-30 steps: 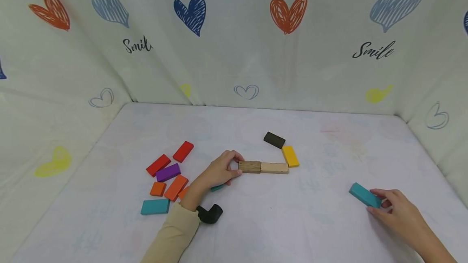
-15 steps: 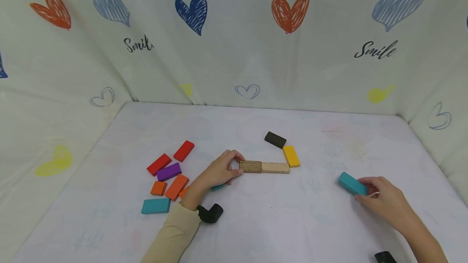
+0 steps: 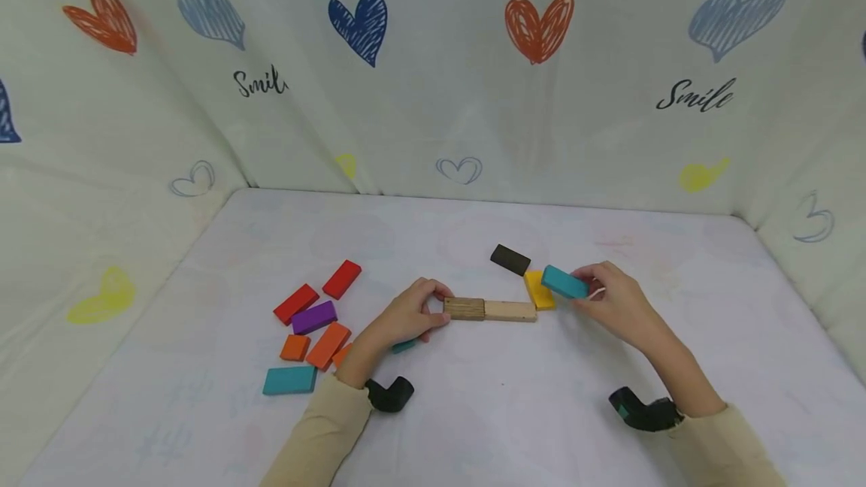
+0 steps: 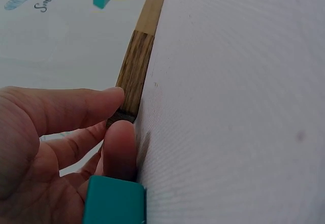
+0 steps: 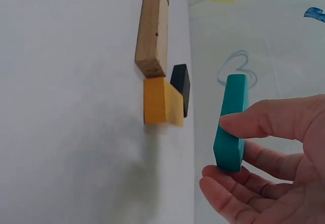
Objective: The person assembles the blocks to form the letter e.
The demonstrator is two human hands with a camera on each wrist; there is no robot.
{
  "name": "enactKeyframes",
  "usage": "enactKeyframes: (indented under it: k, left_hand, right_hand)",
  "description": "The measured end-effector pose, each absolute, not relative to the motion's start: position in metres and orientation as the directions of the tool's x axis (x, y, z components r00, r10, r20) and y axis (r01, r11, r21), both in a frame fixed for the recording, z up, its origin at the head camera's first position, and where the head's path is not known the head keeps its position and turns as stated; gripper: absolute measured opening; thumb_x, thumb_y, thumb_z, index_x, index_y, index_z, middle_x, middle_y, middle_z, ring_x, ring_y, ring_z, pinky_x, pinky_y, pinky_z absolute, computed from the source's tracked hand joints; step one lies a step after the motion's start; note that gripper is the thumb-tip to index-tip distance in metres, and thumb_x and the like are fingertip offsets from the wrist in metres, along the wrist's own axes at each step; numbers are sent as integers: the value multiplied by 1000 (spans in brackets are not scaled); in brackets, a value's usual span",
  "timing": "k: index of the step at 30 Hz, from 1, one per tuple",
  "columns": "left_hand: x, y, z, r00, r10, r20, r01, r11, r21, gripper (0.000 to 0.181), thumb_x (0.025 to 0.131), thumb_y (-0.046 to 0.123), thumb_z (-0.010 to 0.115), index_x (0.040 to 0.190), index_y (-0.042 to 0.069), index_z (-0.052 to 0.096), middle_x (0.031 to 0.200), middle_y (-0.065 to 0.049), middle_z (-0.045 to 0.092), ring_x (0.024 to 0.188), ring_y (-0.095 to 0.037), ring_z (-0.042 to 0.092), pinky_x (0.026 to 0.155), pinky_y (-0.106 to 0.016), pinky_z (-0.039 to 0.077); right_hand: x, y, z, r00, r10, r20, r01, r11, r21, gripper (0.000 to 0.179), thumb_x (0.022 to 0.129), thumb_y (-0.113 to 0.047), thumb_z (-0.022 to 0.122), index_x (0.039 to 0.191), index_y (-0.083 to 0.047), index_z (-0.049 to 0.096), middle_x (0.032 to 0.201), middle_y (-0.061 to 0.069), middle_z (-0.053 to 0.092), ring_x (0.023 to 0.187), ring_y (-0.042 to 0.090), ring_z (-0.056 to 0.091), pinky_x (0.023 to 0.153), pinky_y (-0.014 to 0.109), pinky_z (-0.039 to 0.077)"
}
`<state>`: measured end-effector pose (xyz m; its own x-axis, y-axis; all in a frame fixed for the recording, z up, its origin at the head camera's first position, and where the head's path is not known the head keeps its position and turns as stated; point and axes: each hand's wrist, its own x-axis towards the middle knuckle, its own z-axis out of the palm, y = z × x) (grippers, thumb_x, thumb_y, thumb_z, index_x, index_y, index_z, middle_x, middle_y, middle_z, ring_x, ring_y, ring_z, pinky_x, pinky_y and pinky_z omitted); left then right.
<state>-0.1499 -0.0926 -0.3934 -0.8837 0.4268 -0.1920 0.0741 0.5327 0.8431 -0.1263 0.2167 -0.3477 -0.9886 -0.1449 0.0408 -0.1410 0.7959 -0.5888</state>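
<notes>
My left hand [image 3: 406,314] pinches the left end of a dark-grained wooden block [image 3: 464,309] between thumb and fingers. A pale wooden block [image 3: 510,311] lies end to end with it, forming a row. My right hand [image 3: 619,303] holds a teal block [image 3: 564,282] by its right end, raised above the table. In the head view that block overlaps the right side of a yellow block [image 3: 537,291], which lies at the pale block's far right corner. A black block [image 3: 510,259] touches the yellow one's far end. Another teal block [image 4: 116,201] lies beneath my left hand, partly hidden.
Left of my left hand lie two red blocks [image 3: 341,279], a purple block [image 3: 314,317], several orange blocks [image 3: 328,346] and a teal block [image 3: 289,380]. A patterned white curtain [image 3: 433,111] rises behind the table. Black wrist cameras [image 3: 643,410] sit beside both wrists.
My right hand has carried the teal block leftward and away from me, from the right side of the table to over the yellow block. My left hand has stayed in place.
</notes>
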Motion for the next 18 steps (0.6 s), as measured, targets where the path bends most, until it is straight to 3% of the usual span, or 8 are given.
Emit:
enactKeyframes:
  k: [11,18]
  left_hand:
    - [-150,-92,-395,-882,437,-175,91,524,847,32,87,9,64,117,8,54,111,-9,48,49,-12,48,51,-23,45]
    - [-151,-92,-394,-884,424,-197,74,542,837,31,88,11,63,118,9,54,111,-9,48,49,-13,48,53,-22,44]
  right_hand:
    - [-174,174,-343,-978,-203,-41,-126,742,-658,39,85,-11,65,119,5,53,113,22,51,98,32,52,86,44,50]
    - [-195,153,-347,-971,-229,-68,-128,741,-659,37,84,-11,65,117,3,55,108,19,53,93,28,50,79,34,50]
